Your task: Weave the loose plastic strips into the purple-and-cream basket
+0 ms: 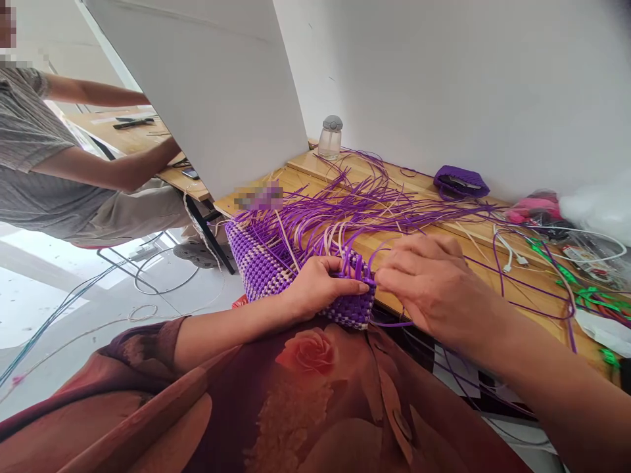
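A purple-and-cream woven basket (261, 266) rests against my lap and the table's edge, tilted, with long loose strands (340, 203) fanning out from its rim over the table. My left hand (320, 282) grips the rim near the right corner, thumb pressed on the weave. Just right of that corner, my right hand (426, 279) is closed, its fingertips pinched together beside the rim. What the pinch holds is hidden by the fingers; purple strands run close by it.
A clear bottle with a grey lid (330, 138) stands at the back by the wall. Further right lie a purple pouch (461, 182), white cables (510, 253) and green ties (601, 299). At left, beyond a white partition (211, 79), another person (59, 151) sits working.
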Tool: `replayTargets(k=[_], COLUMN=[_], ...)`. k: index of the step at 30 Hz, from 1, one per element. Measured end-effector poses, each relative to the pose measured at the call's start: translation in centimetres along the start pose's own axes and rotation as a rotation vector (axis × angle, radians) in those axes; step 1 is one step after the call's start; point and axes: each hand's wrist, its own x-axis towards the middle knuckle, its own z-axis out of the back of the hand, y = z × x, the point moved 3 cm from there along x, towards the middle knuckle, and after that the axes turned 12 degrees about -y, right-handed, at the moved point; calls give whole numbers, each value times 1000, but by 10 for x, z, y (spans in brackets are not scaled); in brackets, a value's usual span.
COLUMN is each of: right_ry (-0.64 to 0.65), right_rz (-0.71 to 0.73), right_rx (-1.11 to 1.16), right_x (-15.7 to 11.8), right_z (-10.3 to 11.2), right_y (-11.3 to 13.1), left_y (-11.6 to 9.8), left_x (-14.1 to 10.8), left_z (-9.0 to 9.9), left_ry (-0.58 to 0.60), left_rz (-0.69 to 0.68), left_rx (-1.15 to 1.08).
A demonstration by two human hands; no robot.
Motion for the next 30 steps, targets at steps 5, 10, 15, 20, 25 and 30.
replayTargets(k=[5, 10, 15, 20, 25, 30], right_ry=[93, 4, 39, 49, 215, 225], right_rz=[-46, -452, -491, -156, -161, -137], right_rx=[183, 290, 248, 26, 198, 422], right_x=[25, 34, 17, 16, 14, 37], right_z=[-8, -30, -28, -11, 6, -6], right_y=[7, -37, -46, -27, -5, -3], left_y=[-3, 1, 4, 7, 5, -1], left_x=[-1, -2, -1, 0, -1, -3], left_z=[-2, 0, 1, -4, -5, -4], left_ry=[50, 72, 68, 73, 45, 69], left_rz=[-177, -81, -23, 58, 121, -46], left_rx=[145, 43, -30, -162, -215, -56])
